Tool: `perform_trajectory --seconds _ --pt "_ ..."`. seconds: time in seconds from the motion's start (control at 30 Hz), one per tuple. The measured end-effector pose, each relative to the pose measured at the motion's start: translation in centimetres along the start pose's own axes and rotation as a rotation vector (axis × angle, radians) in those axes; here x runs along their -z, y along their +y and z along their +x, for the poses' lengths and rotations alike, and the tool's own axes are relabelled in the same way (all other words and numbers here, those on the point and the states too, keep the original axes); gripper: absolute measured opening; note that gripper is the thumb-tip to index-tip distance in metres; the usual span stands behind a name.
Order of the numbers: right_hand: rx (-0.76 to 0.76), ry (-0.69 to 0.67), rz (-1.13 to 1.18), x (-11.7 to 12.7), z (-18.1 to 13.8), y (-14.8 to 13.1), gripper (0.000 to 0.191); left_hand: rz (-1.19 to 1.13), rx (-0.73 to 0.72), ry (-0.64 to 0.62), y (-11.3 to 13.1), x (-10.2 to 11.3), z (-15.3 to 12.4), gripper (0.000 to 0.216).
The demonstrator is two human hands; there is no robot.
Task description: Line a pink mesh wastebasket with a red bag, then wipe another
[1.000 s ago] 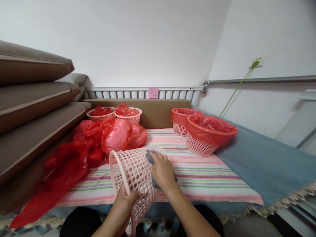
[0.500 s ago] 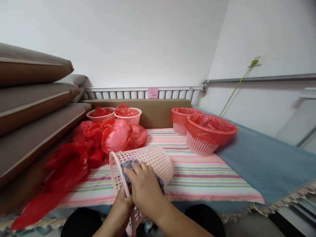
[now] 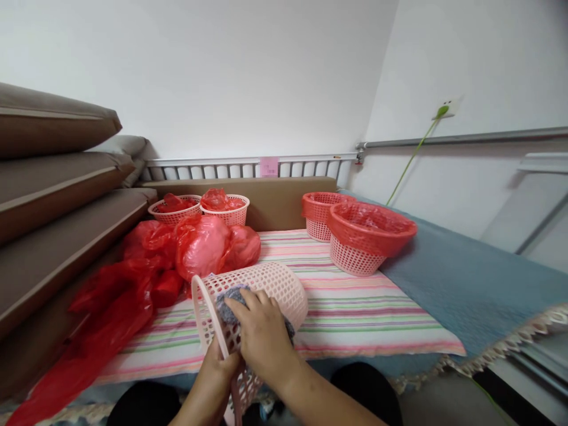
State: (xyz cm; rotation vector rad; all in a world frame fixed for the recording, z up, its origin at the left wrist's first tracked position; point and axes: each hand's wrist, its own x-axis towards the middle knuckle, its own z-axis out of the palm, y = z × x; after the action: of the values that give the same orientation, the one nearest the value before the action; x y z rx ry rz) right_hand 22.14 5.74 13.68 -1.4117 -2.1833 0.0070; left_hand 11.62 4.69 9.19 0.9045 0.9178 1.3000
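Observation:
A pale pink lattice basket [image 3: 270,283] lies on its side at the near edge of the striped cloth [image 3: 355,313], mouth turned towards me. My left hand [image 3: 217,370] grips its rim from below, fingers closed. My right hand [image 3: 261,334] lies on the basket's outer wall near the rim, pressing a grey-blue cloth [image 3: 231,302] against the lattice. Most of that cloth is hidden under my fingers.
Red plastic bags [image 3: 195,245] are heaped at the left, trailing off the edge. Two pink baskets with red bags [image 3: 199,208] stand at the back left; two red-lined baskets [image 3: 368,234] at the right. Brown cushions [image 3: 53,195] are stacked left; a blue cover [image 3: 461,290] lies right.
My right hand has slid with the grey cloth from the basket's far side back towards the rim. The basket stays tilted in my left hand. The view has shifted slightly.

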Motion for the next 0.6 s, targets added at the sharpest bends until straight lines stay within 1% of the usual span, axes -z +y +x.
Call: perform_trajectory --seconds 0.07,0.13,0.2,0.27,0.33,0.4,0.43,0.5,0.6 --pt "-0.046 0.029 -0.031 -0.3 0.8 1.1 0.044 -0.008 0.005 -0.042 0.1 0.0 -0.2 0.057" --pt "-0.1 0.05 -0.072 -0.7 1.4 3.0 0.046 -0.021 0.031 -0.051 0.3 -0.1 -0.5 0.058" --pt "-0.183 0.064 -0.13 -0.9 1.8 5.5 0.046 -0.039 0.06 -0.03 0.5 -0.3 -0.9 0.063" --pt "-0.297 0.062 -0.194 -1.0 2.1 8.5 0.045 -0.034 0.076 -0.018 0.6 -0.6 -1.1 0.067" --pt "-0.424 0.044 -0.243 -0.9 2.3 11.3 0.045 -0.014 0.073 -0.022 0.4 -0.7 -1.2 0.07" --pt "-0.523 0.026 -0.255 -0.8 2.5 13.3 0.046 -0.002 0.061 -0.034 0.0 -0.6 -1.1 0.071" --pt "-0.555 0.022 -0.253 -0.7 2.5 14.0 0.046 0.002 0.055 -0.038 -0.3 -0.4 -1.0 0.071" --pt "-0.593 0.021 -0.25 -0.7 2.4 14.3 0.047 0.016 0.048 -0.034 -0.7 -0.1 -0.9 0.071" --pt "-0.606 0.027 -0.268 -0.8 2.2 13.0 0.047 0.035 0.051 -0.019 -0.9 0.1 -0.9 0.069"
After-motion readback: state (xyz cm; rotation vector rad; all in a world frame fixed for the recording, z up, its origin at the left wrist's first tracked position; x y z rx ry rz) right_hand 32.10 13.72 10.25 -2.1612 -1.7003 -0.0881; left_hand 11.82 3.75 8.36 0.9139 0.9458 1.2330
